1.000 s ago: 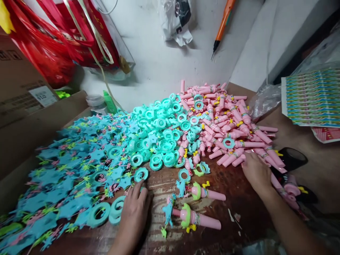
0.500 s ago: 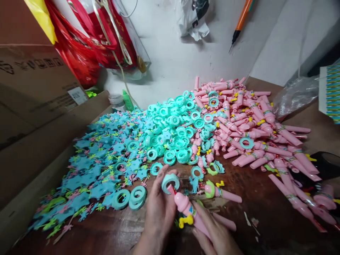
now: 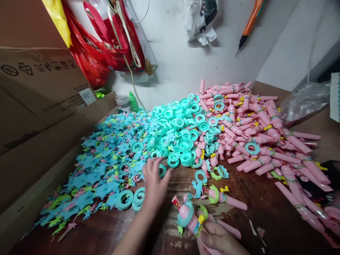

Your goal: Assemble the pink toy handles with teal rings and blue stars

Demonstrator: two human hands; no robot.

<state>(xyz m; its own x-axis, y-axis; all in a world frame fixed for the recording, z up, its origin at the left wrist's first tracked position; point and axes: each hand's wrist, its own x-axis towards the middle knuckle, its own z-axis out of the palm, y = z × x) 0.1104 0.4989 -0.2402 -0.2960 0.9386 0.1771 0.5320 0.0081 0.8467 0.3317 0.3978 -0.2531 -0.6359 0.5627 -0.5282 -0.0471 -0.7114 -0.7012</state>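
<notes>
My right hand (image 3: 219,239) grips a pink plastic toy stick (image 3: 191,224) by its handle at the lower middle. The stick has a yellow crank-shaped piece, a printed band and a red patterned tip; a scalloped teal ring (image 3: 183,220) sits around its rounded head. My left hand (image 3: 155,180) reaches out with its fingers apart over a loose teal ring (image 3: 162,170) at the front of the teal pile (image 3: 176,124). Whether the fingertips touch that ring I cannot tell. Two round teal rolls (image 3: 124,199) lie left of my left wrist, one partly covered by it.
Flat blue star-shaped pieces (image 3: 106,187) with small green and pink bits spread on the left. Many pink sticks (image 3: 265,134) are heaped on the right. A cardboard box (image 3: 39,95) borders the left side. Red bags (image 3: 117,42) and an orange screwdriver-like tool (image 3: 249,24) hang at the wall.
The teal ring that was in my left hand is now around the pink stick's head. My left hand has moved away, forward to the loose teal rings. My right hand still holds the stick.
</notes>
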